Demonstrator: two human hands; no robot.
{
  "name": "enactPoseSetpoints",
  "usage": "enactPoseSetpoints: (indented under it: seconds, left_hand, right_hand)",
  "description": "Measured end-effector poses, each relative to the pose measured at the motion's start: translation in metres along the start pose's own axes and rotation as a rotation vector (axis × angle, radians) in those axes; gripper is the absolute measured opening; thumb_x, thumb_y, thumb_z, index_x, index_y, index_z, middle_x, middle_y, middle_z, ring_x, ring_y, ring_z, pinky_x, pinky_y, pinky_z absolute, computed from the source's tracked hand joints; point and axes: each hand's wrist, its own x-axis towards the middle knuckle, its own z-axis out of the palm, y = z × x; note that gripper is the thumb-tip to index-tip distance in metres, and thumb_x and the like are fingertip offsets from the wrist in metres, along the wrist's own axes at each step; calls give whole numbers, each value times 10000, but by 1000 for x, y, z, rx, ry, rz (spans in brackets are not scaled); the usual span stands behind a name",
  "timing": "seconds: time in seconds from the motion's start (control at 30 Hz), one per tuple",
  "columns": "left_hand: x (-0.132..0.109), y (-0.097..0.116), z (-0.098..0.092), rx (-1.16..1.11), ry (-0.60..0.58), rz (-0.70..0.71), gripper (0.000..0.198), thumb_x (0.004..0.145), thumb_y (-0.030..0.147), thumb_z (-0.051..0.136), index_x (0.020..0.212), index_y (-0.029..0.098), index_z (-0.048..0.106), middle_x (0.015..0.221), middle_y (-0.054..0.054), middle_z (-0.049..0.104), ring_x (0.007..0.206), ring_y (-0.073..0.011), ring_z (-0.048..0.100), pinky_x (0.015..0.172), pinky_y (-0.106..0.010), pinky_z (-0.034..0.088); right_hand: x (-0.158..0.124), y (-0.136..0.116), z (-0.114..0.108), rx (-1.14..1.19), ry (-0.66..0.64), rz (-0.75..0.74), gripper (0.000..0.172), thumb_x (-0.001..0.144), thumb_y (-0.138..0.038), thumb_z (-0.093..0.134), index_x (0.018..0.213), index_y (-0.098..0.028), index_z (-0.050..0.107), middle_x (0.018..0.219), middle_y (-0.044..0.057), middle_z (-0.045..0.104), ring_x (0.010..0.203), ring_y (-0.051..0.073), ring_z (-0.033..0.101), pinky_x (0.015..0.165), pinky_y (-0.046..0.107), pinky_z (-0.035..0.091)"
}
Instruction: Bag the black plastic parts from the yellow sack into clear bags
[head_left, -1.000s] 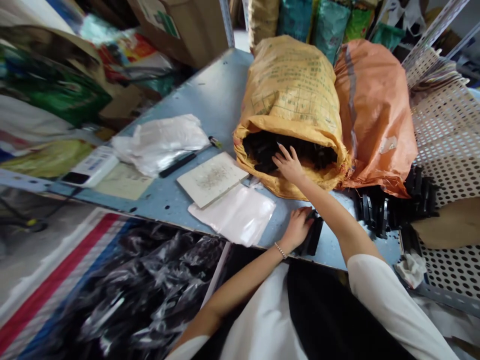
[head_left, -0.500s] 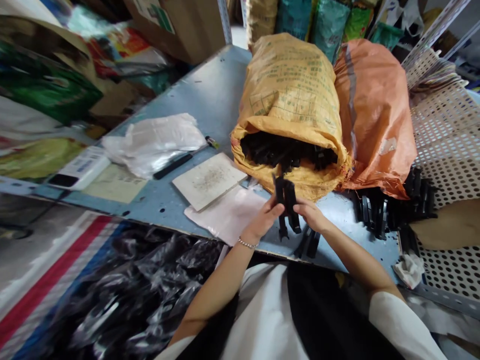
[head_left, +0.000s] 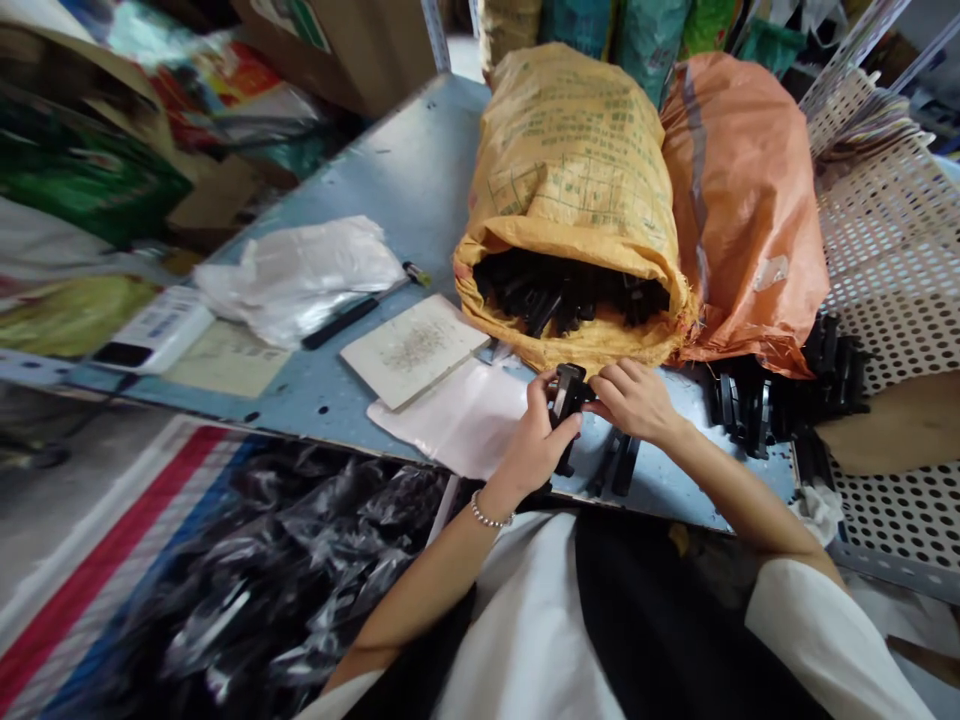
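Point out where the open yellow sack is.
In the head view, the yellow sack is on the blue table, just right of centre in the upper half, left of the orange sack and beyond the right hand.

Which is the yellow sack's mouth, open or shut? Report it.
Open. The yellow sack lies with its mouth gaping, and black parts show inside. How full it is, I cannot tell.

Slim black part [head_left: 567, 398] gripped in the left hand [head_left: 534, 440]
Narrow, with a pale sheen along one face, its far end beside the fingers of the right hand [head_left: 634, 400]; partly covered, it may be two pieces together.
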Motion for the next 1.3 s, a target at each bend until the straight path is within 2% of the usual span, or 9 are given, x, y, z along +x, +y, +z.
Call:
enactPoseSetpoints:
  seconds: [0.13, 0.3, 0.6, 0.7, 0.77, 0.9, 1.0, 1.17, 1.3]
  left_hand:
    - [-6, 10, 0, 54, -73, -89, 564, 876, 309, 592, 1376, 224, 346, 1051, -62, 640, 716, -193, 655, 745, -391, 565]
    - [5, 4, 3, 28, 22, -51, 519, 871, 333, 608, 1323, 221, 380, 1069, -59, 631, 709, -167, 648, 742, -365, 569]
    - [29, -23, -7, -181, 122, -175, 422, 882, 469, 580, 1201, 231, 439, 851, 2, 625, 589, -156, 623, 603, -324, 539]
    - [31, -49, 0, 52, 144, -108, 278, 911, 434, 528, 1063, 203, 535, 887, -30, 643, 802, -206, 650, 775, -376, 546]
    - [28, -68, 16, 275, 119, -19, 188, 911, 341, 535, 1005, 188, 590, 971, -70, 651, 967, -245, 626, 912, -422, 512]
    - [17, -96, 53, 570, 125, 167, 308, 890, 190, 551, 1190, 146, 606, 1238, -160, 584, 1181, -297, 537, 1071, -505, 419]
    - [14, -101, 58, 627, 96, 230, 418, 912, 171, 523, 1329, 145, 543, 1305, -168, 549, 1233, -291, 507, 1096, -505, 401]
    - [23, -88, 23, 443, 100, 235, 374, 921, 253, 540, 1289, 199, 584, 1286, -128, 587, 1234, -255, 529, 1106, -473, 406]
    - [43, -71, 12, -53, 101, 49, 381, 899, 388, 594, 1233, 208, 623, 1266, -114, 636, 1142, -231, 611, 1039, -427, 464]
  right_hand:
    - [-2, 9, 5, 111, -31, -39, 495, 978, -621, 400, 810, -213, 623, 774, 78, 615, 765, 217, 526, 676, 336, 385]
    - [-8, -2, 20, 524, -52, 252, 619, 1038, -579, 138, 816, -197, 571, 694, 20, 593, 631, 150, 542, 620, 275, 405]
    - [-34, -55, 29, 157, -333, -8, 396, 1037, -425, 400, 843, -173, 636, 784, 76, 683, 710, 178, 592, 636, 283, 366]
    - [-5, -31, 24, 279, -415, 121, 411, 1047, -458, 359, 886, -206, 641, 841, 39, 705, 743, 165, 625, 650, 258, 371]
    - [29, -3, 25, 275, -307, 324, 431, 1055, -474, 304, 969, -206, 631, 943, 60, 713, 858, 193, 655, 709, 263, 403]
    - [100, 53, 47, 106, -89, 858, 467, 1040, -512, 302, 1191, -134, 532, 1163, 188, 671, 1054, 310, 660, 852, 370, 461]
    - [126, 80, 67, 215, -51, 1024, 471, 1013, -481, 405, 1260, -85, 467, 1220, 252, 639, 1132, 348, 636, 950, 453, 451]
    - [107, 96, 67, 380, 3, 1023, 289, 949, -304, 445, 1161, -117, 506, 1110, 205, 683, 1077, 316, 650, 916, 426, 478]
    - [55, 68, 60, 545, 36, 975, 262, 947, -358, 311, 998, -201, 515, 844, 60, 679, 750, 198, 662, 645, 285, 504]
